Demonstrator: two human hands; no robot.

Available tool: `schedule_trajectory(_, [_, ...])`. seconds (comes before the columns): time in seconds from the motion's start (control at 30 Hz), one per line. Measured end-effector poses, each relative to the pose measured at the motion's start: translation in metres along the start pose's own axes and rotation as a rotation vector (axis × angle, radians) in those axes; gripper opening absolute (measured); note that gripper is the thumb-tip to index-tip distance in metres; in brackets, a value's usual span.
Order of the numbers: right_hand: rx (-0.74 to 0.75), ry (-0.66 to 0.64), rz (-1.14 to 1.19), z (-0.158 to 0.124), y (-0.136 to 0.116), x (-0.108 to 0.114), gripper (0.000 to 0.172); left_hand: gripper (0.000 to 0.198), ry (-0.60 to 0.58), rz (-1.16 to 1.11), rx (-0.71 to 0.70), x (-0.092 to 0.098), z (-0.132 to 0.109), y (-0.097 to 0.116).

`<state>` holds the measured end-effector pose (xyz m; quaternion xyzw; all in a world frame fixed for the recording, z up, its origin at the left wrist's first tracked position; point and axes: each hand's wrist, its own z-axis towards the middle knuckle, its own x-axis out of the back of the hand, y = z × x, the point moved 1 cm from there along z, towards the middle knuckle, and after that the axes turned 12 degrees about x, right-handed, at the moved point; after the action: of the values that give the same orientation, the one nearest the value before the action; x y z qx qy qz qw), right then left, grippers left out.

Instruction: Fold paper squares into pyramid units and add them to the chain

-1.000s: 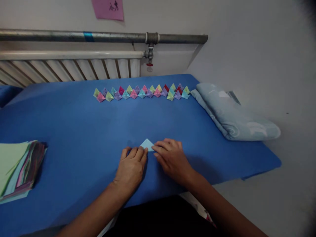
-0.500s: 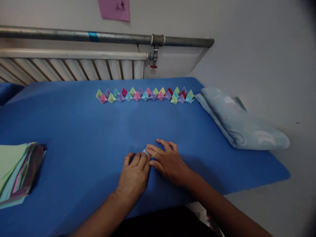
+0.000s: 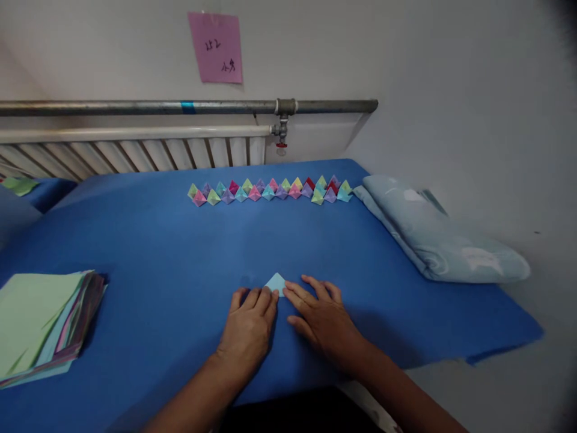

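A small light-blue folded paper (image 3: 276, 282) lies on the blue table surface, its pointed top showing between my hands. My left hand (image 3: 249, 322) is palm down, with bent fingers pressed on the paper's left lower edge and holding it against the surface. On the other side, my right hand (image 3: 320, 313) has its fingers stretched and spread, the fingertips touching the paper's right edge. Fingers hide the paper's lower corners. Farther back stands a long double row of folded paper pieces (image 3: 255, 192) in pink, purple, green, blue, yellow and red.
At the left lies a stack of coloured paper sheets (image 3: 40, 319), pale green on top. A folded light-blue blanket (image 3: 433, 234) rests at the right by the wall. Behind the blue table surface (image 3: 180, 246) are a radiator (image 3: 180, 153), a metal pipe (image 3: 234, 107) and a pink note (image 3: 216, 48).
My right hand has shifted right, off the top of the paper, so more of the light-blue point shows. The left hand stays on the paper. The head view has tilted up.
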<state>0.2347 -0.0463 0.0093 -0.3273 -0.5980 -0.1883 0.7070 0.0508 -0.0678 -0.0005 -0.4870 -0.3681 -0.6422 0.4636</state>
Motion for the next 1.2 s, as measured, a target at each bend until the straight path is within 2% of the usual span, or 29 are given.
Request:
schedule_trajectory(0.37, [0.052,0.036,-0.087,-0.001,0.000,0.001,0.045,0.046,-0.052,-0.019,0.047,0.000,-0.018,-0.015])
schedule_trajectory(0.57, [0.047,0.018,-0.117,0.000,0.000,-0.001,0.044,0.038,-0.026,0.011,0.036,0.006,-0.003,-0.007])
schedule_trajectory(0.73, [0.061,0.016,-0.144,0.001,-0.001,0.000,0.046,0.030,-0.100,-0.002,-0.011,0.010,0.014,0.003])
schedule_trajectory(0.83, [0.053,0.007,-0.120,-0.001,-0.001,0.001,0.046,0.034,-0.126,-0.009,-0.018,0.006,0.013,0.001])
schedule_trajectory(1.0, [0.019,0.023,-0.112,-0.013,0.001,0.002,0.044,0.040,-0.084,-0.014,-0.024,0.004,0.007,-0.002])
schedule_trajectory(1.07, [0.001,0.047,-0.113,-0.018,0.002,0.002,0.043,0.035,-0.118,-0.017,-0.020,0.009,0.012,-0.001])
schedule_trajectory(1.2, [-0.093,0.150,-0.099,-0.029,0.007,-0.002,0.039,0.023,-0.277,-0.054,0.004,0.022,0.032,-0.001])
